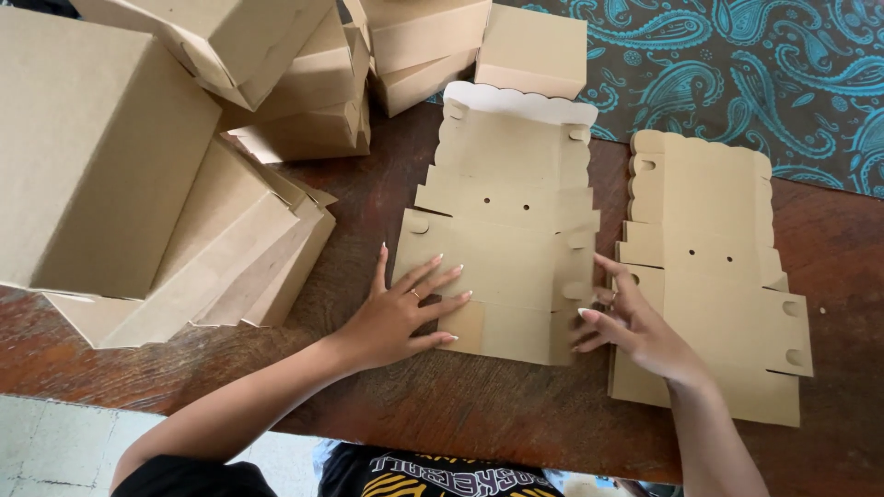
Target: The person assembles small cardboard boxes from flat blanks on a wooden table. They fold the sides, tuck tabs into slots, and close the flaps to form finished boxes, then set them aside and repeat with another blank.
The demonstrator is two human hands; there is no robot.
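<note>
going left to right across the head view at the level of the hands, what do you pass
stack of folded cardboard boxes → left hand, pressing flat on the unfolded box blank → right hand, fingers at that blank's right edge → second flat box blank on the wooden table

Dark wooden table (442,414), teal paisley cloth (737,74) behind, pale tiled floor (55,446), daylight

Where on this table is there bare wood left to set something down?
Bare wood lies along the near table edge, below the left hand and the flat box blank it presses. A narrow strip runs between that blank and the folded boxes. The far left is crowded with stacked boxes; the right hand and second blank fill the right.
</note>
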